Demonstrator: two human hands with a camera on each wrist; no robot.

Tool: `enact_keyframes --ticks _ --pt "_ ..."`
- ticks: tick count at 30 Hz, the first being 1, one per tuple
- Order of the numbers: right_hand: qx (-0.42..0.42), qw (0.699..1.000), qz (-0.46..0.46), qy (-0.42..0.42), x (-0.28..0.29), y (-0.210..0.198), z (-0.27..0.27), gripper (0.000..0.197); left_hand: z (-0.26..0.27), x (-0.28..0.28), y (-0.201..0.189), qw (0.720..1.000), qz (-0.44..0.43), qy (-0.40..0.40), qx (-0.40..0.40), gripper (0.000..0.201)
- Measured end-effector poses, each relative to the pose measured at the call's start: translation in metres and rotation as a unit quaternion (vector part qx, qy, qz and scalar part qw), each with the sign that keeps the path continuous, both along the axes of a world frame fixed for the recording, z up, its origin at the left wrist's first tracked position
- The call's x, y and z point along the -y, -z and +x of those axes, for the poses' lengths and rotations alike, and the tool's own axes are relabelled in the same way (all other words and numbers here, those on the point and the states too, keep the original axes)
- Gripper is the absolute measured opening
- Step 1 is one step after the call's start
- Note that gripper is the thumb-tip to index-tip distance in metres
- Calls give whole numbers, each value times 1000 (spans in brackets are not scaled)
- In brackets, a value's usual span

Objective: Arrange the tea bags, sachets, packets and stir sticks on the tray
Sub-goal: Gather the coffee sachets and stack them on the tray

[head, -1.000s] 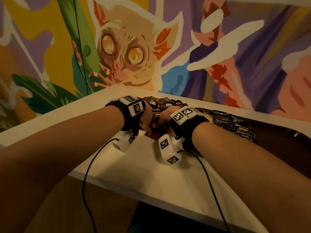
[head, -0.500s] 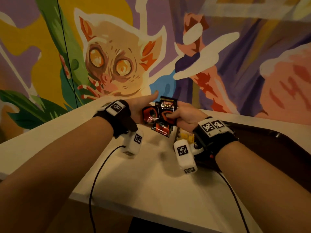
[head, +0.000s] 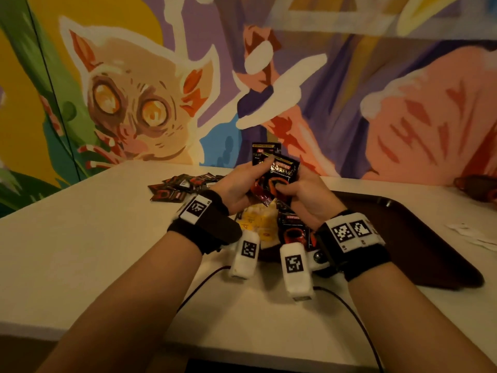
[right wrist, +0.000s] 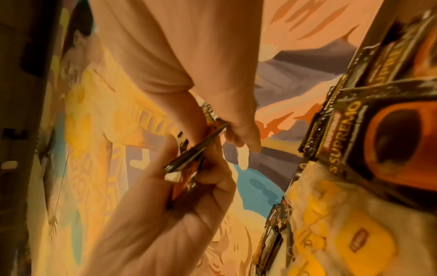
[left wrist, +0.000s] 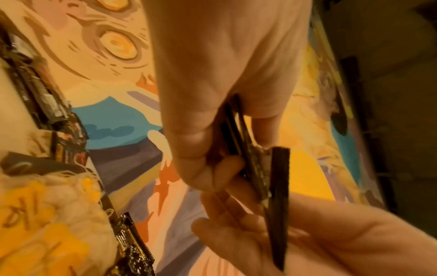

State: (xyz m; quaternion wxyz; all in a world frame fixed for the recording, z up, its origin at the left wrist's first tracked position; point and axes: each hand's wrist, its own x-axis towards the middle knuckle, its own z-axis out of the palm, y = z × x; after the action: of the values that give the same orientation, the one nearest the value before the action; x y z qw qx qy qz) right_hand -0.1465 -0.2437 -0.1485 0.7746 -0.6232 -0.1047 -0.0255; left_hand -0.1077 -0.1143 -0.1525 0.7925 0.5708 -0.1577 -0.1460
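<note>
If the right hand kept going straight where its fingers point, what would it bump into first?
Probably the left hand: the right hand points at it across the coffee sachets both pinch. Depth is hard to judge.

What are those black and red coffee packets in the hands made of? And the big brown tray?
The coffee packets look like thin glossy foil or plastic film: they shine, bend easily and have zigzag-cut edges. Both the left hand and the right hand pinch them. The tray looks like smooth, hard brown plastic with a raised rim, though that is less sure.

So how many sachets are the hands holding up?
2 show clearly: a front sachet pinched by the right hand, a back sachet behind it in the left hand; more may be hidden.
</note>
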Motion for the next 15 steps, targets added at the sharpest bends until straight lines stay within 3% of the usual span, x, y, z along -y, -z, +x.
enact_keyframes --ticks 2,5,7,8,9,11,13,15 --pt "-6 1000 7 -4 6 3 -2 59 -3 14 2 999 23 15 39 16" --pt "-8 1000 7 6 18 1 0 66 -7 29 6 998 33 -23 56 16" --pt "45 994 -99 27 30 -1 3 77 -8 32 7 996 29 -47 67 18" --pt "94 972 -211 43 36 -4 4 89 -8 32 7 996 25 -55 68 17" --pt "139 928 -341 52 40 -6 5 105 -8 32 8 996 20 -61 65 16" --pt "193 809 -552 64 41 -9 2 128 -10 33 8 996 7 -66 57 13" --pt "231 723 -646 82 36 -14 0 135 -13 33 8 996 15 -56 61 11" --pt "245 693 -673 90 32 -18 1 135 -16 33 8 996 30 -42 69 10"
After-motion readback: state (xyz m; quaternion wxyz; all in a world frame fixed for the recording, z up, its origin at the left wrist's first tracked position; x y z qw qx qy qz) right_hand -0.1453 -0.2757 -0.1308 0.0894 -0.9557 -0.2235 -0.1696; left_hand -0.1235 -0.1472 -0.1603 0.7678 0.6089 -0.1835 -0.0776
